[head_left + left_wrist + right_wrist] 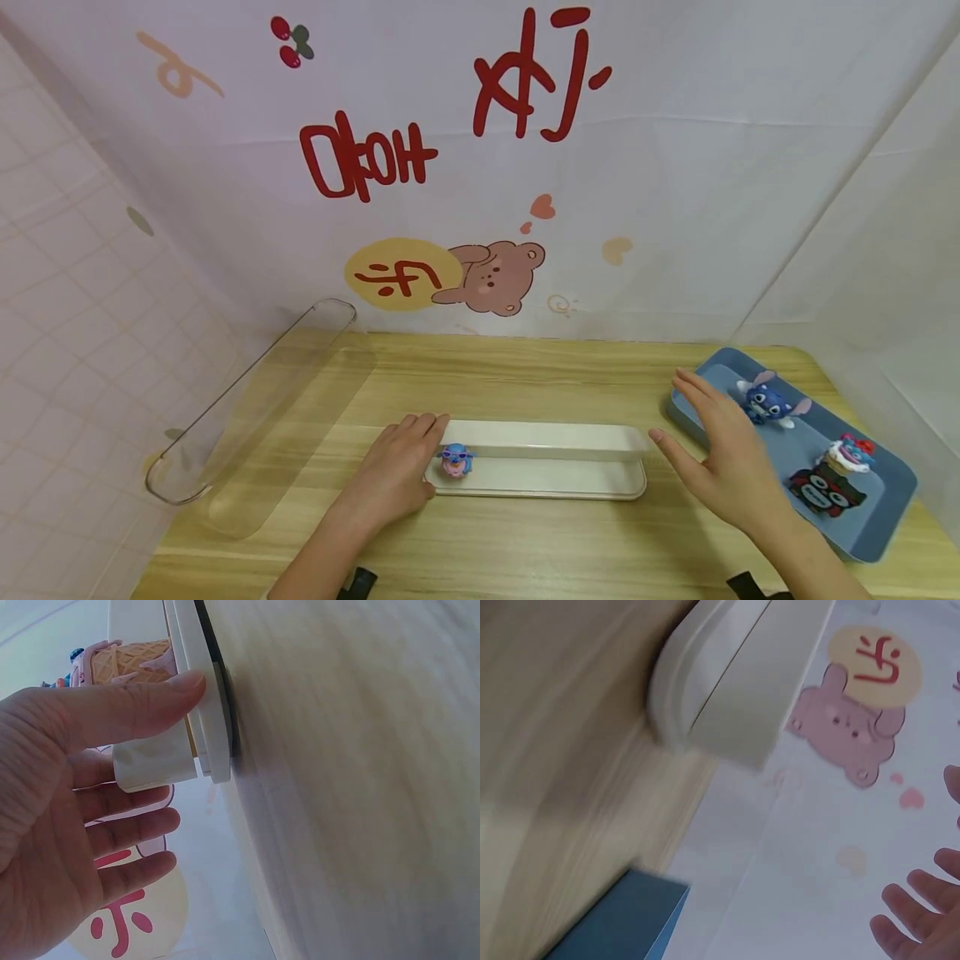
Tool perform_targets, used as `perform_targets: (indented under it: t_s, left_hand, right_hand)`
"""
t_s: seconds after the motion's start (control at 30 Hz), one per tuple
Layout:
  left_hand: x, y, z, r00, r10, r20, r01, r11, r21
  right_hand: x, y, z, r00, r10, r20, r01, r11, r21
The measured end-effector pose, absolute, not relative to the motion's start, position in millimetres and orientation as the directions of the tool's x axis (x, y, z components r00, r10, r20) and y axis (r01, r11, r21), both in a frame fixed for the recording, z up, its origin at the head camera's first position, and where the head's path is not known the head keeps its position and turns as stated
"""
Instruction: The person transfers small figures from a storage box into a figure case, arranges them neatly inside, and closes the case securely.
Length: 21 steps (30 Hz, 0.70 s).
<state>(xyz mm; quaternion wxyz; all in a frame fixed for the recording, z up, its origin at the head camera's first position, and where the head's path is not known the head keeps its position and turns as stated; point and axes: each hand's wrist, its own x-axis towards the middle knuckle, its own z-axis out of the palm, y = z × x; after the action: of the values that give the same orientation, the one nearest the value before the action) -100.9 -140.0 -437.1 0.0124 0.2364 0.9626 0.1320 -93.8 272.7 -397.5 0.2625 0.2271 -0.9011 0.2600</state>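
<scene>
Gripping hand: L hand (397, 462), at L end of white stand (547, 478); thumb on the front rim, other fingers round the back.
L fingers: pressed close in head view; L wrist view shows gaps btwn the outer three, loosely bent, w/ index partly hidden behind the stand.
Free hand: R hand (723, 467), raised btwn stand and blue tray (793, 435); overlaps tray edge in head view, contact can't be confirmed.
R fingers: nearly straight, thumb spread wide; R wrist view shows small gaps btwn fingertips, hand partly cut off by frame edge.
Stand posn.: approx. ctr. of table (525, 550), long side running L to R; low front shelf, raised back part. R end apart from R hand.
Sunglasses toy (456, 460): upright on low shelf, L end, just beside L hand; blue & pink, waffle-cone body per L wrist view. Thumb contact: can't tell.
Tray contents: dark blue toy w/ big ears (767, 403) toward far end; cone toy w/ red top (849, 454) and black owl-faced piece (825, 490) close together toward near end.
Clear plastic box (288, 433): far L of table, well apart from stand.
Backdrop (675, 208): white cloth behind table, printed bear (498, 279), red lettering.
</scene>
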Motion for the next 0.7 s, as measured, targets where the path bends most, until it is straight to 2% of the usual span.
perform_targets:
  t_s: [0.4,0.7]
  left_hand:
    - [-100.3,-140.0,-437.7,-0.884,0.464,0.049,0.460,0.850,0.256]
    - [-100.4,-139.8,-437.3,-0.883,0.466,0.053,0.463,0.850,0.251]
  right_hand:
    - [-74.4,336.1,-407.5,-0.822,-0.152,0.548,-0.398,0.842,-0.364]
    - [-60.2,374.6,-419.4,-0.834,-0.051,0.549,-0.284,0.893,-0.349]
